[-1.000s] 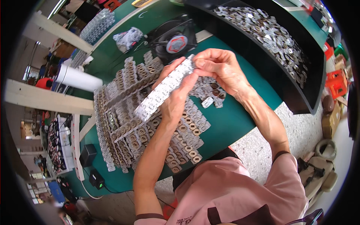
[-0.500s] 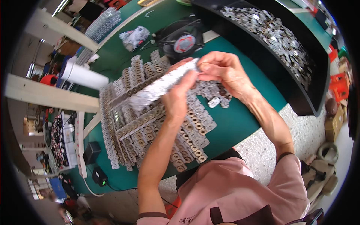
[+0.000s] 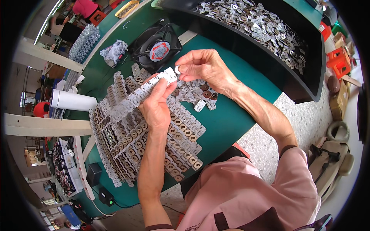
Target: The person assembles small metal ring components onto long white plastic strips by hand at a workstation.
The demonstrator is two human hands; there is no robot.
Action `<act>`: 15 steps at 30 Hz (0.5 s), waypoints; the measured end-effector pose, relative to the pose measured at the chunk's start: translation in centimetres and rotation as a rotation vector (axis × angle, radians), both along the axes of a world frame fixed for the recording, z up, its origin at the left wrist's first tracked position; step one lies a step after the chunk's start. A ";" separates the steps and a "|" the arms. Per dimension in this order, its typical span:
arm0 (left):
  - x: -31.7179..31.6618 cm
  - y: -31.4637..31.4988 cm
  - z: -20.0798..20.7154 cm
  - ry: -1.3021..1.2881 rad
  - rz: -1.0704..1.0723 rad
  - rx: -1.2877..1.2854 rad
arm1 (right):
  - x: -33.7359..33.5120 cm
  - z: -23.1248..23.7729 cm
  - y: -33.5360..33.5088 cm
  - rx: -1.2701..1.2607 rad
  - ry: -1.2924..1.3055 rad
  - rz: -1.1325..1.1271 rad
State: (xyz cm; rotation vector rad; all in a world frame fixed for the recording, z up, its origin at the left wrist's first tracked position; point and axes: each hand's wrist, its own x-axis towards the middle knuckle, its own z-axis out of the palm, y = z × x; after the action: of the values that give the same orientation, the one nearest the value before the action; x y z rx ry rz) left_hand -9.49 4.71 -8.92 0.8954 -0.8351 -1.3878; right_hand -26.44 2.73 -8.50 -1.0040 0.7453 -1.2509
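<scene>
My left hand [image 3: 157,109] is closed round a long row of small clear and whitish plates [image 3: 133,98], held slanting above the table. Thumb and forefinger of my right hand [image 3: 212,73] pinch a small pale disc-like piece [image 3: 177,69], just off the row's upper right end. Beneath my left hand and forearm lie many stacked rows of similar plates with round brassy centres [image 3: 181,133], partly hidden by my arm. Below my right hand is a loose cluster of the same plates [image 3: 192,90]. One whitish plate [image 3: 199,106] lies at its near edge.
A large black bin [image 3: 310,90] of loose plates stands at the far right. Beyond my hands are a black fan [image 3: 154,50] and a crumpled plastic bag [image 3: 113,53]. Left are a white cylinder [image 3: 73,100], a wooden beam [image 3: 46,125] and a black adapter [image 3: 93,174].
My right hand has come away from the row's end and now shows a small piece in its fingertips. The row, blurred before, now looks steadier. The whole view has shifted slightly.
</scene>
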 end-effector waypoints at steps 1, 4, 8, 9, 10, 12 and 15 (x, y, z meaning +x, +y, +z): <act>0.0 0.0 0.0 -0.011 0.004 0.000 | 0.0 0.1 0.1 0.002 -0.002 -0.003; 0.2 -0.2 -0.2 0.014 -0.005 0.009 | 0.0 0.5 0.3 0.026 0.037 0.019; 0.0 -0.2 0.0 0.014 0.015 0.013 | -0.1 0.5 0.3 -0.001 0.102 0.033; 0.0 -0.2 0.0 -0.008 0.011 0.023 | -0.1 0.5 0.3 -0.014 0.125 0.046; 0.0 -0.3 0.0 -0.030 0.007 0.033 | -0.1 0.5 0.3 -0.012 0.124 0.046; 0.0 -0.2 0.1 -0.026 0.007 0.017 | -0.1 0.6 0.4 -0.048 0.162 0.056; 0.0 -0.2 0.0 -0.035 0.011 -0.016 | 0.0 0.6 0.4 -0.038 0.170 0.073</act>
State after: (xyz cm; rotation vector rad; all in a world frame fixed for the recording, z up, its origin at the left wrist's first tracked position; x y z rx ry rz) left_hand -9.47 4.56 -8.92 0.9128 -0.8656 -1.3579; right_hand -26.40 3.13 -7.91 -1.1695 0.8113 -1.1303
